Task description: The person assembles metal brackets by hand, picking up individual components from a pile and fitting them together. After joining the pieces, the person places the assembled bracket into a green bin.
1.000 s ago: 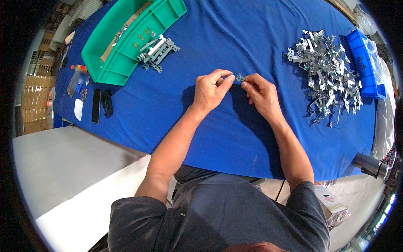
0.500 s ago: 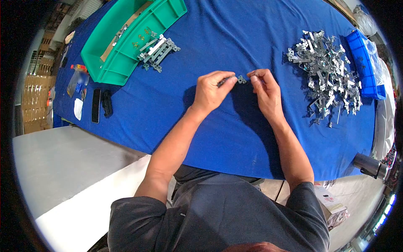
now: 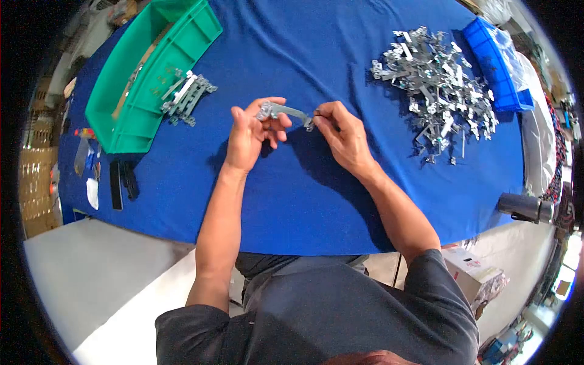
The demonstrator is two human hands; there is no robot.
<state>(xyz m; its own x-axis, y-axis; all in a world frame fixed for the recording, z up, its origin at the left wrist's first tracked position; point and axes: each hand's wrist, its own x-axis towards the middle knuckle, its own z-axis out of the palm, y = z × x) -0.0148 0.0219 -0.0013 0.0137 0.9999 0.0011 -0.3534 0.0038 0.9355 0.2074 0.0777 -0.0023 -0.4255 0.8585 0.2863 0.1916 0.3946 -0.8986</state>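
A grey metal bracket [image 3: 286,111], long and narrow with holed ends, is up off the cloth between my two hands. Its left end lies across the fingers of my left hand [image 3: 248,137], which are partly curled about it while the thumb stands away. My right hand [image 3: 344,134] pinches at the bracket's right end with thumb and forefinger. Whether a small extra piece sits in that pinch is hidden by the fingertips.
A blue cloth [image 3: 292,201] covers the table. A green bin [image 3: 131,131] stands at left, with a small stack of brackets [image 3: 188,97] beside it. Right of my hands lies a large heap of metal parts [image 3: 441,91], near a blue bin [image 3: 496,67]. A black phone-like slab [image 3: 116,185] lies lower left.
My left hand has gone from a closed pinch to spread fingers, and the bracket has turned so its length shows. Both hands sit further left in view; the whole view has shifted.
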